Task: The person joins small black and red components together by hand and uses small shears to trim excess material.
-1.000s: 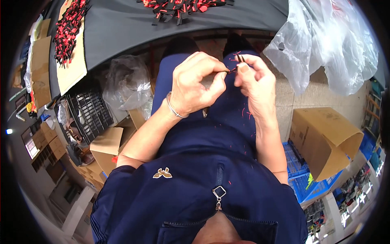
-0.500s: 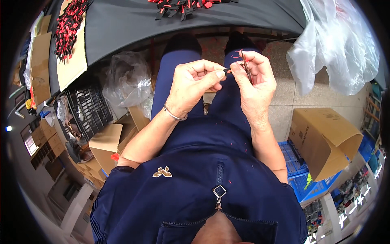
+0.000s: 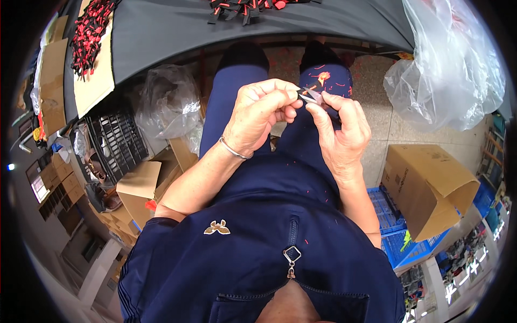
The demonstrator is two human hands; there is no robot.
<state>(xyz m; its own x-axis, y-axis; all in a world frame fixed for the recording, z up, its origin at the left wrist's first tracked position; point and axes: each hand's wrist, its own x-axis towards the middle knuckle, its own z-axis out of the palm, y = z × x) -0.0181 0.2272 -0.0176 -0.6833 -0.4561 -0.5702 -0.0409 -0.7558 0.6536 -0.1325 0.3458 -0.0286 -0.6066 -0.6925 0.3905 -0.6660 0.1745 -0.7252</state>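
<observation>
My left hand (image 3: 254, 110) is closed, with thumb and forefinger pinching a small black strip (image 3: 301, 92) that sticks out toward the right. In my right hand (image 3: 344, 126) is a pair of small scissors (image 3: 312, 97), its pointed blades apart and right beside the strip's end. The fingers partly cover the scissors' handle. Red thread scraps (image 3: 323, 77) lie on the navy trouser leg just beyond the blades. A heap of black strips with red bits (image 3: 247, 8) sits on the dark table ahead. Another heap of small black and red pieces (image 3: 91, 40) rests on a pale board at the far left.
The dark table (image 3: 167, 35) spans the far side above my knees. Clear plastic bags hang at the right (image 3: 441, 70) and left (image 3: 171, 102). An open cardboard box (image 3: 414, 183) stands on blue crates (image 3: 390, 210) at the right. A black crate (image 3: 116, 140) is at the left.
The scissors have turned so their blades point left at the strip and stand apart. My right hand has shifted slightly down and right. More red scraps show on the trouser leg.
</observation>
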